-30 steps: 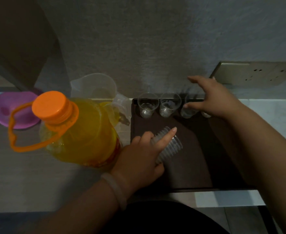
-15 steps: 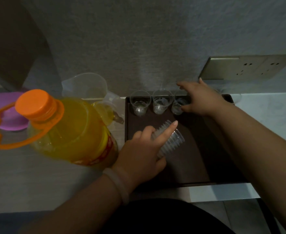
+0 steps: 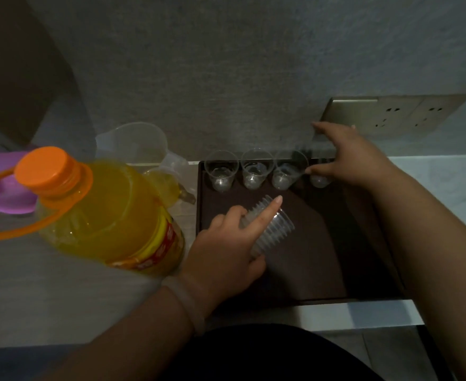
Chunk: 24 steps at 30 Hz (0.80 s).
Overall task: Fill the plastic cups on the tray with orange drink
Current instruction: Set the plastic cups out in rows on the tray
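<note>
A dark brown tray (image 3: pixel 322 257) lies on the counter against the wall. Three clear plastic cups stand upright and empty along its far edge: a left cup (image 3: pixel 222 171), a middle cup (image 3: pixel 256 171) and a right cup (image 3: pixel 287 173). My right hand (image 3: pixel 355 158) holds a fourth cup (image 3: pixel 319 179) beside them, its fingers curled over the rim. My left hand (image 3: pixel 226 248) grips a tilted stack of nested clear cups (image 3: pixel 270 229) over the tray's left half. A big bottle of orange drink (image 3: pixel 102 213) with an orange cap stands left of the tray.
A clear plastic jug (image 3: pixel 133 144) stands behind the bottle by the wall. A purple bowl (image 3: pixel 3 182) sits at the far left. A brass socket plate (image 3: pixel 396 114) is on the wall behind my right hand. The counter edge runs just below the tray.
My right hand has drawn in to the third cup and gone back right along the far row with a fourth cup. My left hand keeps the stack still.
</note>
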Available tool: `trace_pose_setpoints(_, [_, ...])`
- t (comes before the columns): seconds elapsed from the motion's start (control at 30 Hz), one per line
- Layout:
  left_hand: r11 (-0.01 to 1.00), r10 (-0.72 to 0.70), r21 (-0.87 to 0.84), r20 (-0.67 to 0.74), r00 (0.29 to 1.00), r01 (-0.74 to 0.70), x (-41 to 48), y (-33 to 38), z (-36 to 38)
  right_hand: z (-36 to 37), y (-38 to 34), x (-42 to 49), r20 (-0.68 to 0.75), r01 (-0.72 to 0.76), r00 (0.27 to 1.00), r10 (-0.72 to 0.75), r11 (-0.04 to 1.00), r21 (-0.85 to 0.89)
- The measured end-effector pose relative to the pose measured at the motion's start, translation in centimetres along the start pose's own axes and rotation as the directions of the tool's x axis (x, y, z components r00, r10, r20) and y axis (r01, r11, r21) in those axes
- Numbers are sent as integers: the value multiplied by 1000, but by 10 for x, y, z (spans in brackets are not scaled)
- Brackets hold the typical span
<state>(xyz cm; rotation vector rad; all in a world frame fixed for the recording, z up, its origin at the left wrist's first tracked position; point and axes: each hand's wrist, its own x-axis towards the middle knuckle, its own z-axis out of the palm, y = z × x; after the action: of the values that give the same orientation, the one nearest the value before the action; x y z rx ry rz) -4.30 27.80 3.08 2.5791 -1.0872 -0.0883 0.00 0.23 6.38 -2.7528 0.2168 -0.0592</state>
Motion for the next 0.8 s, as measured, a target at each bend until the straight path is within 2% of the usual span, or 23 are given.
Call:
trace_pose_setpoints(0.1, [1000, -5, 18, -24, 1000, 5, 3, 5, 0, -6, 12, -8, 67, -55, 996, 57, 998, -38])
trace_pose_setpoints(0.23, [999, 1, 44, -22, 1000, 0, 7, 11, 2, 0, 26, -8, 180, -53, 980, 81, 986, -157])
trace_pose_setpoints(0.33, [997, 0, 80, -24, 1000, 2, 9, 14, 4, 2, 33, -7, 162, -71, 982, 100, 981, -178])
trace_pose_setpoints(0.57, [998, -13, 61, -5, 1000, 14, 8, 20, 5, 9, 36, -4, 109, -2, 994, 21, 985, -172])
trace_pose_setpoints(0.8, [999, -18, 38, -4, 1000, 18, 6, 23, 4, 9, 35, -5, 104, -9, 994, 26, 987, -163])
